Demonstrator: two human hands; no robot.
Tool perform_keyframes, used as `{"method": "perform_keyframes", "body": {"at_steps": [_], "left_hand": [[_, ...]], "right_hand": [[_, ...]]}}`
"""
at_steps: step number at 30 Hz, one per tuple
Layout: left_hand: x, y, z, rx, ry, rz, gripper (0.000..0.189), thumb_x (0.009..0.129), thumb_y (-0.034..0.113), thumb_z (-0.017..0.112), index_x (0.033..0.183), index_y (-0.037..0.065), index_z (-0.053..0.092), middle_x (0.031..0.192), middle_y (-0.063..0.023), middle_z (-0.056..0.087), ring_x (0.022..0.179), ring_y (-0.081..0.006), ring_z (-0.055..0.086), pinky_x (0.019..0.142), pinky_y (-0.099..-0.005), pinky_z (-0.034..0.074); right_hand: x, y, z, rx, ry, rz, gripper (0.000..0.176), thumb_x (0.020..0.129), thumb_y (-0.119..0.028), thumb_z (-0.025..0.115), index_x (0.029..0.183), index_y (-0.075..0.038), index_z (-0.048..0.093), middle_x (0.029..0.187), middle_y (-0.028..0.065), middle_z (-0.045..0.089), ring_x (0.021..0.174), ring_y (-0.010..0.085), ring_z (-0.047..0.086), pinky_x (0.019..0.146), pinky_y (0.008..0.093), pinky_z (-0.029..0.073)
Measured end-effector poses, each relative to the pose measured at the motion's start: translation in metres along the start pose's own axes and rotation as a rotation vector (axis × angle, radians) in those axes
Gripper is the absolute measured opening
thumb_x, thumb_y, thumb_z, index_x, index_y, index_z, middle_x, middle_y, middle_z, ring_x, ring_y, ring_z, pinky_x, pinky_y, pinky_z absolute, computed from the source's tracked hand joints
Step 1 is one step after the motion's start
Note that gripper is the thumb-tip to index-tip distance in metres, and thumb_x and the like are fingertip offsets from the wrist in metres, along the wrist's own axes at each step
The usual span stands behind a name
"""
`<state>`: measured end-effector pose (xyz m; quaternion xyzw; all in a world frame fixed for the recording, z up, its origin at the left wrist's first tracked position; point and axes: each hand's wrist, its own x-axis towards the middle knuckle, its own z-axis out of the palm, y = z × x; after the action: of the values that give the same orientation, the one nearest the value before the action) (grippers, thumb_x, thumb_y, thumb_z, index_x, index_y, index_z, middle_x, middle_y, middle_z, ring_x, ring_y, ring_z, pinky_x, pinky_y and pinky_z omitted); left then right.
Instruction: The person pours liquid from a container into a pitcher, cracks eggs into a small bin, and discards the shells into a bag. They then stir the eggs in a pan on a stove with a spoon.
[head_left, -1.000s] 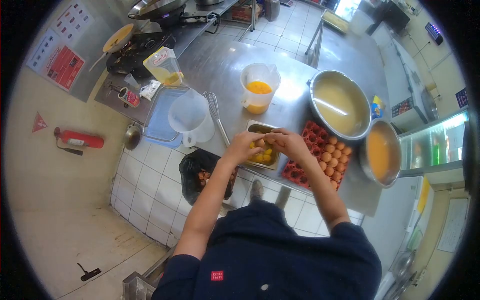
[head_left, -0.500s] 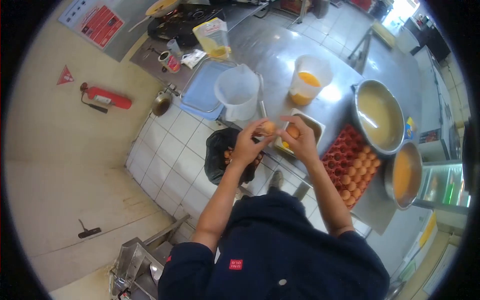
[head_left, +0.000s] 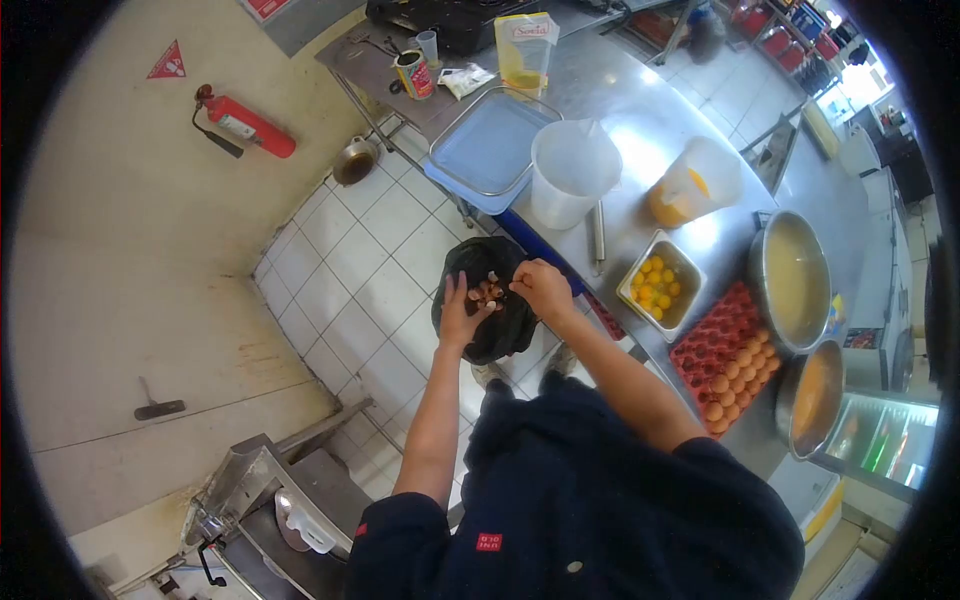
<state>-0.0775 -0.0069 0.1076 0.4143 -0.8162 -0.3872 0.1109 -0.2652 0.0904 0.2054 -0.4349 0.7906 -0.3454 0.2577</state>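
Note:
Over the black-lined bin (head_left: pixel 500 344) my left hand (head_left: pixel 463 315) reaches with its fingers apart, beside brown eggshells (head_left: pixel 487 292) lying in the bin. My right hand (head_left: pixel 544 289) is at the bin's right edge, its fingers bent together; anything between them is too small to tell. On the steel table, a square metal container (head_left: pixel 690 311) holds several egg yolks (head_left: pixel 655 287). To its right is a red egg tray (head_left: pixel 700 343) with brown eggs (head_left: pixel 743 374) filling its right part and bare cups on the left.
An empty clear jug (head_left: pixel 571 175), a jug with orange liquid (head_left: pixel 690 190), a whisk handle (head_left: pixel 599 235) and a blue lidded tub (head_left: pixel 492 147) stand on the table. Two large bowls (head_left: pixel 795 280) are at the right. A fire extinguisher (head_left: pixel 245 124) hangs on the wall.
Both hands have moved from beside the metal container down to the bin. My left hand has opened, and the eggs or shells they held no longer show in them. The view has shifted.

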Motion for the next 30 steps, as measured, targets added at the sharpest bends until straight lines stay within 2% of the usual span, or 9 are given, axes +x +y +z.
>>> {"method": "perform_keyframes", "body": {"at_steps": [3,8,12,15,18,21,23,25,30], "left_hand": [[-0.015,-0.017,-0.006,-0.081,0.145,-0.037,0.087,0.076,0.031,0.082,0.149,0.009,0.038,0.153,-0.0250,0.031,0.135,-0.0387,0.043,0.109,-0.0413,0.039],[-0.013,-0.015,-0.008,-0.618,0.007,-0.200,0.042,0.095,0.028,0.065,0.128,0.002,0.060,0.117,-0.0097,0.066,0.103,-0.0166,0.062,0.091,-0.0298,0.048],[0.001,0.042,-0.024,-0.932,-0.223,-0.203,0.032,0.099,0.022,0.059,0.122,0.000,0.064,0.105,-0.0031,0.069,0.094,-0.0109,0.062,0.085,-0.0255,0.049],[0.014,0.039,-0.024,-0.726,-0.248,-0.025,0.030,0.098,0.019,0.060,0.119,-0.001,0.066,0.102,-0.0050,0.070,0.089,-0.0118,0.064,0.081,-0.0254,0.051],[0.022,0.039,-0.040,-0.666,-0.257,-0.105,0.027,0.094,0.014,0.063,0.114,-0.004,0.068,0.101,-0.0091,0.071,0.083,-0.0153,0.066,0.076,-0.0279,0.053],[0.039,-0.003,-0.054,-0.980,-0.161,-0.364,0.040,0.093,0.023,0.061,0.125,-0.002,0.062,0.126,-0.0173,0.062,0.116,-0.0230,0.059,0.101,-0.0367,0.045],[0.007,0.070,-0.077,0.874,-0.152,-0.369,0.051,0.091,0.033,0.063,0.137,0.013,0.056,0.145,-0.0185,0.046,0.132,-0.0289,0.046,0.112,-0.0521,0.029],[0.035,-0.062,-0.068,0.719,-0.022,-0.059,0.066,0.087,0.032,0.066,0.148,0.029,0.041,0.155,-0.0181,0.032,0.139,-0.0335,0.035,0.110,-0.0676,0.016],[0.038,0.011,-0.069,0.702,0.140,-0.231,0.058,0.085,0.018,0.067,0.140,0.021,0.050,0.146,-0.0172,0.042,0.135,-0.0335,0.040,0.110,-0.0621,0.023]], "right_hand": [[0.006,-0.001,0.008,-0.073,-0.051,0.041,0.012,0.080,-0.019,0.072,0.090,-0.012,0.072,0.093,0.0102,0.067,0.091,0.0321,0.065,0.074,0.0410,0.050],[0.009,0.012,0.029,-0.001,-0.054,-0.091,0.021,0.080,-0.024,0.074,0.098,-0.014,0.072,0.093,0.0124,0.065,0.091,0.0320,0.065,0.075,0.0408,0.051],[0.012,0.008,0.036,0.031,-0.074,0.004,0.033,0.077,-0.033,0.076,0.102,-0.011,0.072,0.100,0.0133,0.067,0.094,0.0322,0.065,0.079,0.0410,0.052],[0.022,0.028,0.046,-0.109,-0.067,-0.156,0.039,0.077,-0.039,0.074,0.103,-0.011,0.071,0.101,0.0134,0.068,0.098,0.0336,0.065,0.080,0.0443,0.053],[0.013,0.008,0.025,-0.099,-0.161,0.076,0.034,0.078,-0.036,0.072,0.104,-0.013,0.070,0.103,0.0138,0.067,0.102,0.0340,0.064,0.084,0.0451,0.053],[0.002,0.023,0.019,-0.018,0.141,0.117,0.023,0.082,-0.028,0.066,0.098,-0.013,0.073,0.098,0.0126,0.069,0.095,0.0340,0.066,0.082,0.0446,0.053],[-0.017,0.020,-0.008,0.081,0.116,0.089,0.025,0.085,-0.031,0.066,0.094,-0.008,0.073,0.091,0.0153,0.070,0.086,0.0368,0.066,0.078,0.0435,0.053],[-0.044,0.017,-0.037,0.124,0.180,0.100,0.026,0.086,-0.032,0.066,0.093,-0.007,0.073,0.088,0.0151,0.070,0.083,0.0353,0.067,0.077,0.0422,0.053],[-0.139,0.049,-0.111,0.457,0.644,0.049,0.029,0.090,-0.024,0.068,0.110,-0.003,0.069,0.081,0.0113,0.070,0.072,0.0206,0.067,0.069,0.0337,0.053]]}}
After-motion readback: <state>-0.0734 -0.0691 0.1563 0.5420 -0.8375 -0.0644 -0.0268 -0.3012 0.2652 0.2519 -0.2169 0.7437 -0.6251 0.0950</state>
